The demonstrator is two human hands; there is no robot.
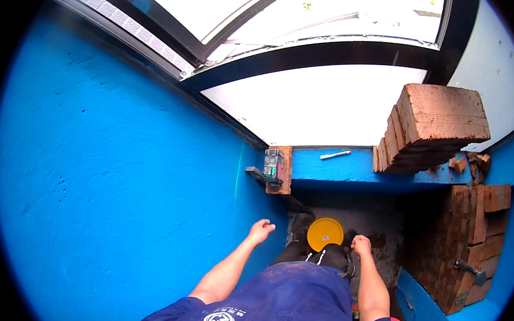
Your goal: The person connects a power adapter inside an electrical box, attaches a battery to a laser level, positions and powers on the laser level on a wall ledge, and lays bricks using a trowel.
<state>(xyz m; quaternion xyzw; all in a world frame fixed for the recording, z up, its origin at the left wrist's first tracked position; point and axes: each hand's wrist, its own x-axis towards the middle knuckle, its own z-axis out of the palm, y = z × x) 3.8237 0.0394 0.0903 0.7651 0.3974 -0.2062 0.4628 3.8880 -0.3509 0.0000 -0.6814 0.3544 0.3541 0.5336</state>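
Note:
My left hand (260, 233) hangs in the air beside the blue wall, its fingers curled in, with nothing visible in it. On the other side of my legs, my right hand (361, 245) is also closed, and no object shows in it. Between the hands, low down at my feet, sits a round yellow lid (325, 234), perhaps the top of a bucket. Ahead of my left hand, a laser level (273, 168) stands on a brick (286, 172) at the corner of the blue ledge. A faint green line marks the wall nearby.
A white marker pen (335, 155) lies on the blue ledge (309, 170). Further right on it rises a tall brick stack (445, 115), with broken pieces (459, 164) nearby. Another brick pile (464, 247) at the right carries a hammer (479, 275). Dark-framed window panes (318, 105) stand ahead.

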